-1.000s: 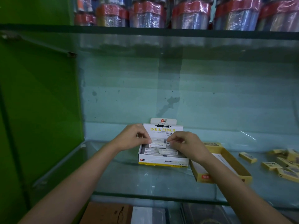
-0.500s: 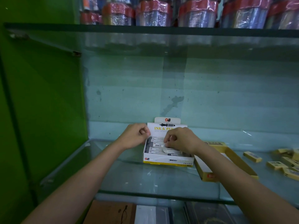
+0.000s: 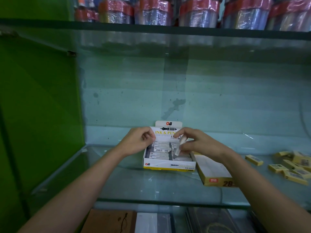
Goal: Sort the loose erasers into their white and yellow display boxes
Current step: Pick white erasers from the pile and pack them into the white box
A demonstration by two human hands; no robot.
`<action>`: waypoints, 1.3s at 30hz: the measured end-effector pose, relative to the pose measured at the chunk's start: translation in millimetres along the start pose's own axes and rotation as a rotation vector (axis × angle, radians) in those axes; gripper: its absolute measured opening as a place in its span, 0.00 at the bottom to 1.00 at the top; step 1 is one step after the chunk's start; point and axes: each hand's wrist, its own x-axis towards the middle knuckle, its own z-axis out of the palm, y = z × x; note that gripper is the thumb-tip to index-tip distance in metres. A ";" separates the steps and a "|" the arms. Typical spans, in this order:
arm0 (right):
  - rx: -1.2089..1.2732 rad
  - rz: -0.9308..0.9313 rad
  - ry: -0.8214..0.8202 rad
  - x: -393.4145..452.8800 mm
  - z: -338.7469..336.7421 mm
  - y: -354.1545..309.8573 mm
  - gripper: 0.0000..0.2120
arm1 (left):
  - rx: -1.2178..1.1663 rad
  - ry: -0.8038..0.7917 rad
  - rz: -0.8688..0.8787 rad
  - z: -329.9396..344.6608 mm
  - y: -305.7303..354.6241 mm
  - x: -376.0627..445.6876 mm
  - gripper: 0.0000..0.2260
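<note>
Left hand (image 3: 137, 142): I see it curled at the left top corner of the white display box (image 3: 169, 164). The fingertips seem to pinch the edge of the raised lid flap (image 3: 165, 132); I judge this keeps the box steady and the flap out of the way.
White display box: it stands on the glass shelf (image 3: 117, 182), between both hands, with rows of white erasers lying flat inside. It looks almost full.
White eraser (image 3: 179, 146): it is held tilted, one end down into the right part of the box, I think so that it can slide into a free slot.
Right hand (image 3: 196, 142): thumb and fingers pinch this eraser from above, over the box.
Yellow display box (image 3: 214, 172): it touches or nearly touches the right side of the white box; I can see no eraser in the visible part.
Yellow erasers (image 3: 292, 165): a loose heap at the far right on the shelf, well apart from their box, not yet sorted.
</note>
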 end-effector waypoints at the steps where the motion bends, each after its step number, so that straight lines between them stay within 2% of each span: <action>1: 0.036 -0.006 -0.014 -1.9 -0.5 2.2 0.13 | -0.007 -0.002 0.008 -0.7 1.6 -0.5 0.06; 3: -0.074 -0.041 -0.030 -5.9 -1.3 6.1 0.13 | -0.011 -0.026 0.022 -1.9 5.0 -1.8 0.06; 6: -0.418 -0.064 -0.010 -8.5 -3.3 8.7 0.12 | 0.016 -0.084 0.043 -2.3 6.9 -3.8 0.06; 15: -0.451 -0.160 0.076 -9.8 -9.7 11.0 0.06 | 0.109 -0.135 0.059 -1.2 3.5 -3.0 0.07; 20: -0.746 -0.201 0.080 -7.0 -7.7 10.4 0.07 | 0.119 -0.127 0.054 -1.7 3.3 -3.9 0.08; 24: -0.777 -0.131 0.024 -6.6 -6.3 12.6 0.09 | 0.114 -0.132 0.054 -1.3 5.1 -3.8 0.12; 28: -0.829 -0.136 0.062 0.3 -4.1 17.2 0.10 | 0.066 -0.133 0.014 -1.8 5.2 -2.9 0.12; 31: -0.769 -0.121 0.110 2.6 -1.7 17.1 0.10 | 0.052 -0.140 0.002 -1.9 4.2 -2.6 0.11; 39: -0.757 -0.092 0.187 5.0 7.8 19.7 0.02 | 0.090 -0.140 0.017 -1.2 2.3 -1.3 0.13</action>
